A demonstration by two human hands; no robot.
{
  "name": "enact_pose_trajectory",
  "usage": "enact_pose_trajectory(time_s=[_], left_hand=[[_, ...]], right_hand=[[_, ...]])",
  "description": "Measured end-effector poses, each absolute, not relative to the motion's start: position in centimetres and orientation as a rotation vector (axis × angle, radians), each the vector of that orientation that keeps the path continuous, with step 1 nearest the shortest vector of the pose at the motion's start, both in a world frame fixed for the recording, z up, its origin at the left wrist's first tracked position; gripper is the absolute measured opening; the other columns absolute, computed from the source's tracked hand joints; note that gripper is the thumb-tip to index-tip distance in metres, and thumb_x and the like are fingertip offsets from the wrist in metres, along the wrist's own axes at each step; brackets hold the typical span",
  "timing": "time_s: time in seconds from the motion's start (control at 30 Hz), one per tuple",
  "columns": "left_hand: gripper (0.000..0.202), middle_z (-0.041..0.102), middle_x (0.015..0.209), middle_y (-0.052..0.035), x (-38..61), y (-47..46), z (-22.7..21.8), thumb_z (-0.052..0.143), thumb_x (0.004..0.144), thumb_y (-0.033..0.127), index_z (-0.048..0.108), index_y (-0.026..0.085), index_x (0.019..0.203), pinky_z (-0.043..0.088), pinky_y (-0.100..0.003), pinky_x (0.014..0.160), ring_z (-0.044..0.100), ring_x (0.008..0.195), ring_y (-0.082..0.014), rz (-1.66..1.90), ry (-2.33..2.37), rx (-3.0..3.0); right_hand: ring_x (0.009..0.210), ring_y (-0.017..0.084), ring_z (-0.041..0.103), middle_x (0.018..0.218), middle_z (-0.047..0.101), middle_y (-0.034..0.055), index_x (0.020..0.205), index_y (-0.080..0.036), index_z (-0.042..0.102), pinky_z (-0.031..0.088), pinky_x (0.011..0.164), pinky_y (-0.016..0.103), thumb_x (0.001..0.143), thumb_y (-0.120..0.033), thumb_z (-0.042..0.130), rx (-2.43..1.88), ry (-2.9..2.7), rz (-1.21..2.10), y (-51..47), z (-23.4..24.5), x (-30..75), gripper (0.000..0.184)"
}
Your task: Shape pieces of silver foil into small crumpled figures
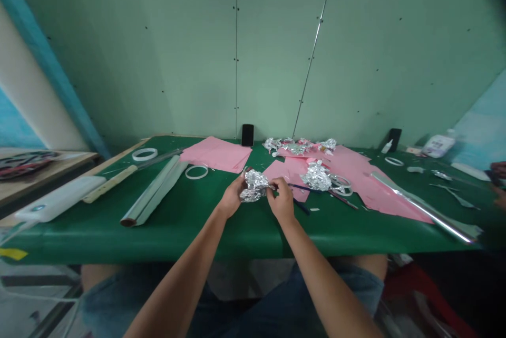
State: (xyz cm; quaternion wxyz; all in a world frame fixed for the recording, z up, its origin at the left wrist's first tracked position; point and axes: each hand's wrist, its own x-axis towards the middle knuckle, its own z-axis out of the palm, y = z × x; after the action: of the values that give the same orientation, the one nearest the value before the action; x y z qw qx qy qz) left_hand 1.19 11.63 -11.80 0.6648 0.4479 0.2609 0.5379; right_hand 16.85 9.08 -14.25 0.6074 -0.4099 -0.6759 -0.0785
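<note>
Between my two hands is a crumpled piece of aluminium foil (254, 186), held just above the green tabletop. My left hand (234, 194) is closed around its left side. At its right side, my right hand (281, 196) is closed with fingers pinched at the foil's edge; what exactly lies between those fingertips is partly hidden. A thin dark stick-like tool (306, 187) extends to the right from behind my right hand. Another bunch of crumpled foil (317, 175) lies on pink paper to the right.
A foil roll (148, 195) and pink sheets (217, 153) lie left; a second roll (422, 206) lies right. White tape rings (196, 172) and a long-bladed knife (113, 182) rest nearby. Foil scraps (298, 146) and a phone (247, 135) are at the back. Another person's hand (498, 180) shows far right.
</note>
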Motion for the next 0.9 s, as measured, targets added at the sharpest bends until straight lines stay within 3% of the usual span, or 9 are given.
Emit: enact_pose_trajectory(time_s=[0.13, 0.27, 0.47, 0.6, 0.9], left_hand=[[0.052, 0.069, 0.111, -0.0084, 1.37, 11.52, -11.72, 0.069, 0.076, 0.044, 0.063, 0.020, 0.122, 0.047, -0.036, 0.091, 0.063, 0.104, -0.0266, 1.245, 0.582, 0.973], [0.048, 0.070, 0.106, -0.0085, 1.41, 11.88, -11.99, 0.073, 0.072, 0.038, 0.066, 0.018, 0.116, 0.047, -0.036, 0.090, 0.063, 0.102, -0.0266, 1.323, 0.654, 0.953], [0.056, 0.069, 0.104, -0.0084, 1.18, 11.49, -11.76, 0.076, 0.068, 0.035, 0.062, 0.017, 0.119, 0.048, -0.033, 0.085, 0.064, 0.096, -0.0236, 1.339, 0.633, 1.010], [0.062, 0.069, 0.100, -0.0068, 1.06, 11.35, -11.65, 0.077, 0.067, 0.035, 0.057, 0.020, 0.123, 0.049, -0.031, 0.079, 0.065, 0.088, -0.0207, 1.324, 0.607, 1.034], [0.052, 0.066, 0.076, -0.0015, 1.13, 11.83, -11.91, 0.080, 0.061, 0.042, 0.066, 0.015, 0.104, 0.044, -0.026, 0.064, 0.060, 0.067, -0.0150, 1.390, 0.727, 1.047]], right_hand=[[0.072, 0.018, 0.058, 0.083, 0.061, 0.0026, 0.097, -0.021, 0.052, 0.048, 0.066, 0.030, 0.080, -0.012, 0.053, -1.020, -1.488, -0.102, 9.42, -14.34, 16.64, 0.019], [0.091, 0.023, 0.057, 0.095, 0.059, 0.0068, 0.100, -0.021, 0.056, 0.049, 0.079, 0.038, 0.075, -0.011, 0.059, -0.975, -1.546, -0.128, 9.12, -14.01, 16.52, 0.027], [0.084, 0.021, 0.056, 0.082, 0.056, 0.0035, 0.079, -0.023, 0.057, 0.048, 0.075, 0.036, 0.074, -0.003, 0.054, -0.867, -1.721, -0.178, 8.81, -14.11, 16.78, 0.020], [0.082, 0.019, 0.057, 0.081, 0.055, 0.0024, 0.077, -0.023, 0.054, 0.049, 0.073, 0.033, 0.073, -0.002, 0.052, -0.842, -1.705, -0.153, 8.92, -14.19, 16.85, 0.021], [0.094, 0.023, 0.054, 0.095, 0.055, 0.0066, 0.098, -0.023, 0.060, 0.050, 0.080, 0.038, 0.075, -0.012, 0.062, -0.832, -1.722, -0.257, 8.56, -13.78, 16.62, 0.026]])
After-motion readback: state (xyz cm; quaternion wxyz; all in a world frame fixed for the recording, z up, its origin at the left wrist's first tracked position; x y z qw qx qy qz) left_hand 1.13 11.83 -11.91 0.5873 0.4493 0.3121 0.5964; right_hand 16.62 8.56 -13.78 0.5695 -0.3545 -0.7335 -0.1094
